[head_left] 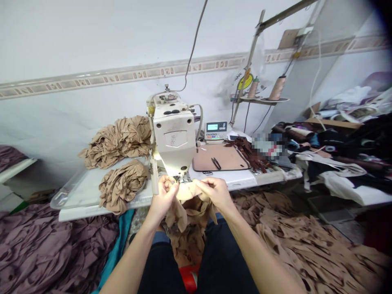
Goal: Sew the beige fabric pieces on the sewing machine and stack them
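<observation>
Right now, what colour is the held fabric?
Tan; the fabric shows best in head view.

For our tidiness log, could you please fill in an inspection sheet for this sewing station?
Surface: white table, partly bare.
Job's things: tan fabric piece at the sewing machine needle.
Clutter: tan fabric piles, snips, dark scraps.
Grippers: left hand and right hand pinch the piece with their fingers.
Cables: cable hangs from above to the machine.
Surroundings: purple fabric left, tan offcuts right, on the floor.
</observation>
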Action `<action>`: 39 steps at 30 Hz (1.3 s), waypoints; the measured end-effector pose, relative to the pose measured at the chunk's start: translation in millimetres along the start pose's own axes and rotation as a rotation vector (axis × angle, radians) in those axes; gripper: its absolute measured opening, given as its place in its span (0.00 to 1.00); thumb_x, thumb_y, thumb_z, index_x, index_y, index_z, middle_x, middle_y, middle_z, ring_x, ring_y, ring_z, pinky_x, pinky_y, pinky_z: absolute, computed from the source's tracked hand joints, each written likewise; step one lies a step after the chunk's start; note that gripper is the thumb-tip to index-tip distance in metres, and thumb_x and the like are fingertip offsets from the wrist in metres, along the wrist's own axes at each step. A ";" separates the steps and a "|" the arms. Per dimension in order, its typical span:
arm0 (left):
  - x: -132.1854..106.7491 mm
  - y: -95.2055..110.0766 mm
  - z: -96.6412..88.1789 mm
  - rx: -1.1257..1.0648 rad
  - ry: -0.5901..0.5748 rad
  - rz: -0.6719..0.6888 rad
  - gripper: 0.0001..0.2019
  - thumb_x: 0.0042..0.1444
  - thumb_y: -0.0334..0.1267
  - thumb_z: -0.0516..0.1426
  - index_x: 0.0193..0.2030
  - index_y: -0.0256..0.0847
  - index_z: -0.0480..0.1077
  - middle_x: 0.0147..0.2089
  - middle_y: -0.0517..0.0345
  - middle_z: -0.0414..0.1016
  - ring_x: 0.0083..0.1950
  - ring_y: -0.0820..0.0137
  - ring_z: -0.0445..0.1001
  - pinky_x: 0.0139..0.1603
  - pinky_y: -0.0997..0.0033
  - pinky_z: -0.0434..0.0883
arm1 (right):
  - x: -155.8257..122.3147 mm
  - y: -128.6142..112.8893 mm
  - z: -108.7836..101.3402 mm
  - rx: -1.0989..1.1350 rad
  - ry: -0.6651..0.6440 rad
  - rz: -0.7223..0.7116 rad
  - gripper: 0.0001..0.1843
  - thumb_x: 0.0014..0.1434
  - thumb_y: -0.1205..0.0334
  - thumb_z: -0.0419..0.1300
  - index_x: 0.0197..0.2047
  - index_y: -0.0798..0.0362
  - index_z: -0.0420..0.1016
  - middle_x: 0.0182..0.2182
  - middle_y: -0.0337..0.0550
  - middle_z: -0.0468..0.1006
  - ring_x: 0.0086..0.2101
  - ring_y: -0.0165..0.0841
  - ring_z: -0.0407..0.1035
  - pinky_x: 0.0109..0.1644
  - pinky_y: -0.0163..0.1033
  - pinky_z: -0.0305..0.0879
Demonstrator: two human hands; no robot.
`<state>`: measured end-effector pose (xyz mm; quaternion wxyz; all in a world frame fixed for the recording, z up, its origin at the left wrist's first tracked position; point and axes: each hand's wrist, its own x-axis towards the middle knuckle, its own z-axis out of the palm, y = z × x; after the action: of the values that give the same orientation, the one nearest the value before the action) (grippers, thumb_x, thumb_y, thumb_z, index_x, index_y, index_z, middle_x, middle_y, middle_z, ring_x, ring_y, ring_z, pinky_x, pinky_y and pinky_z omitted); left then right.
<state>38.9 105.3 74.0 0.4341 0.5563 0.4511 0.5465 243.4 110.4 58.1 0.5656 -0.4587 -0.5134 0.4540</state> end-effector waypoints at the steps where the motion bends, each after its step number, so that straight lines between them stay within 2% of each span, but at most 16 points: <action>1: 1.0 0.1 1.0 -0.018 -0.006 -0.010 0.18 0.59 0.49 0.68 0.41 0.41 0.67 0.26 0.71 0.58 0.26 0.76 0.59 0.29 0.77 0.59 | 0.5 0.6 0.5 0.020 -0.003 0.026 0.28 0.53 0.38 0.73 0.23 0.54 0.75 0.18 0.34 0.63 0.22 0.28 0.54 0.25 0.36 0.50; 4: -1.1 -0.5 3.3 -0.075 0.003 -0.045 0.20 0.59 0.51 0.69 0.42 0.42 0.66 0.25 0.72 0.57 0.25 0.77 0.58 0.29 0.77 0.59 | -0.3 7.0 0.9 0.039 -0.008 0.063 0.29 0.52 0.36 0.74 0.24 0.55 0.77 0.18 0.34 0.63 0.21 0.28 0.55 0.25 0.35 0.51; 8: -19.7 -9.5 -3.9 -0.076 0.060 -0.128 0.22 0.61 0.57 0.67 0.44 0.42 0.66 0.24 0.72 0.62 0.23 0.77 0.62 0.26 0.79 0.61 | -12.7 29.8 -6.3 0.006 0.005 0.042 0.28 0.56 0.36 0.72 0.30 0.56 0.83 0.25 0.41 0.77 0.29 0.34 0.68 0.33 0.37 0.64; 11: -39.3 -20.8 -23.6 -0.016 -0.111 -0.291 0.26 0.62 0.64 0.63 0.47 0.42 0.67 0.22 0.73 0.62 0.16 0.79 0.57 0.17 0.79 0.55 | -36.1 50.2 -13.2 -0.021 0.089 0.024 0.27 0.57 0.37 0.73 0.39 0.56 0.86 0.35 0.48 0.84 0.37 0.41 0.75 0.42 0.42 0.72; 14: -50.2 -25.8 -50.1 -0.015 -0.313 -0.429 0.29 0.57 0.65 0.66 0.49 0.41 0.69 0.25 0.71 0.67 0.15 0.80 0.56 0.14 0.80 0.55 | -66.7 62.3 -9.2 -0.026 0.181 0.017 0.26 0.62 0.36 0.69 0.33 0.54 0.82 0.30 0.45 0.81 0.32 0.39 0.73 0.38 0.42 0.71; 17: -45.9 -21.3 -70.9 -0.035 -0.186 -0.413 0.30 0.51 0.63 0.71 0.47 0.41 0.70 0.25 0.73 0.64 0.15 0.82 0.52 0.14 0.82 0.50 | -90.0 63.8 12.9 0.018 0.127 0.040 0.30 0.66 0.34 0.63 0.30 0.53 0.80 0.29 0.46 0.78 0.28 0.36 0.70 0.32 0.39 0.68; 19: -37.8 -16.6 -76.8 -0.037 -0.069 -0.356 0.30 0.50 0.62 0.72 0.45 0.41 0.71 0.24 0.73 0.63 0.17 0.82 0.51 0.15 0.82 0.48 | -97.0 62.0 35.5 0.086 -0.007 0.109 0.31 0.65 0.30 0.62 0.38 0.53 0.84 0.37 0.49 0.81 0.29 0.36 0.70 0.32 0.39 0.69; 21: -30.4 -13.4 -75.7 -0.009 -0.006 -0.273 0.29 0.50 0.62 0.72 0.43 0.40 0.74 0.26 0.68 0.69 0.20 0.80 0.59 0.18 0.81 0.55 | -98.5 60.2 59.0 0.197 -0.155 0.211 0.35 0.63 0.26 0.61 0.47 0.51 0.84 0.44 0.50 0.81 0.31 0.36 0.71 0.33 0.40 0.72; 23: -27.6 -13.4 -69.6 0.048 0.014 -0.186 0.27 0.51 0.63 0.71 0.40 0.38 0.76 0.29 0.62 0.75 0.26 0.75 0.68 0.25 0.79 0.64 | -97.5 58.5 77.8 0.305 -0.227 0.282 0.37 0.61 0.23 0.61 0.51 0.50 0.82 0.42 0.47 0.80 0.30 0.34 0.71 0.32 0.39 0.73; 26: -34.6 -20.8 -58.5 0.116 -0.005 -0.138 0.27 0.54 0.64 0.68 0.34 0.37 0.77 0.28 0.58 0.76 0.29 0.70 0.72 0.30 0.75 0.68 | -96.2 54.8 87.9 0.369 -0.227 0.273 0.33 0.61 0.26 0.64 0.44 0.51 0.79 0.32 0.39 0.74 0.24 0.29 0.65 0.27 0.34 0.66; 28: -45.1 -30.1 -54.0 0.102 -0.025 -0.163 0.27 0.55 0.65 0.67 0.33 0.37 0.77 0.28 0.59 0.75 0.28 0.71 0.70 0.29 0.75 0.67 | -96.9 51.7 80.5 0.395 -0.225 0.258 0.30 0.60 0.30 0.69 0.40 0.52 0.75 0.28 0.35 0.70 0.22 0.26 0.60 0.24 0.32 0.60; 31: -63.7 -46.7 -53.7 0.048 -0.072 -0.254 0.28 0.56 0.65 0.66 0.36 0.38 0.77 0.25 0.63 0.71 0.24 0.75 0.64 0.25 0.77 0.62 | -100.5 47.8 53.4 0.444 -0.245 0.315 0.29 0.54 0.37 0.76 0.36 0.51 0.71 0.25 0.31 0.68 0.20 0.23 0.54 0.21 0.30 0.53; 34: -79.6 -60.7 -58.4 0.109 -0.272 -0.329 0.26 0.59 0.62 0.66 0.33 0.38 0.76 0.23 0.66 0.65 0.21 0.78 0.57 0.22 0.78 0.56 | -105.1 43.9 19.5 0.371 -0.270 0.395 0.28 0.53 0.37 0.77 0.35 0.52 0.74 0.23 0.29 0.65 0.19 0.23 0.51 0.21 0.30 0.48; 36: -87.1 -66.9 -60.5 0.173 -0.408 -0.312 0.23 0.58 0.59 0.68 0.32 0.37 0.77 0.28 0.61 0.71 0.25 0.75 0.65 0.25 0.78 0.62 | -107.9 40.1 0.1 0.227 -0.319 0.387 0.26 0.57 0.37 0.73 0.37 0.54 0.79 0.22 0.31 0.66 0.20 0.24 0.53 0.22 0.32 0.48; 37: -90.0 -68.9 -60.3 0.186 -0.423 -0.294 0.22 0.57 0.58 0.69 0.34 0.37 0.79 0.31 0.58 0.75 0.29 0.72 0.69 0.29 0.76 0.66 | -109.4 37.8 -7.4 0.130 -0.351 0.340 0.25 0.61 0.38 0.71 0.36 0.54 0.80 0.23 0.33 0.67 0.21 0.26 0.55 0.24 0.33 0.50; 39: -94.7 -70.9 -55.7 0.172 -0.347 -0.282 0.21 0.58 0.56 0.69 0.40 0.38 0.80 0.37 0.53 0.79 0.37 0.67 0.75 0.36 0.73 0.71 | -113.4 32.1 -17.1 -0.094 -0.410 0.185 0.24 0.68 0.43 0.64 0.30 0.54 0.79 0.24 0.36 0.68 0.26 0.30 0.60 0.30 0.35 0.54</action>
<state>-18.3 27.6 -14.3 0.5279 0.6083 0.4880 0.3364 252.2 3.3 7.0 0.3833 -0.4276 -0.5938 0.5635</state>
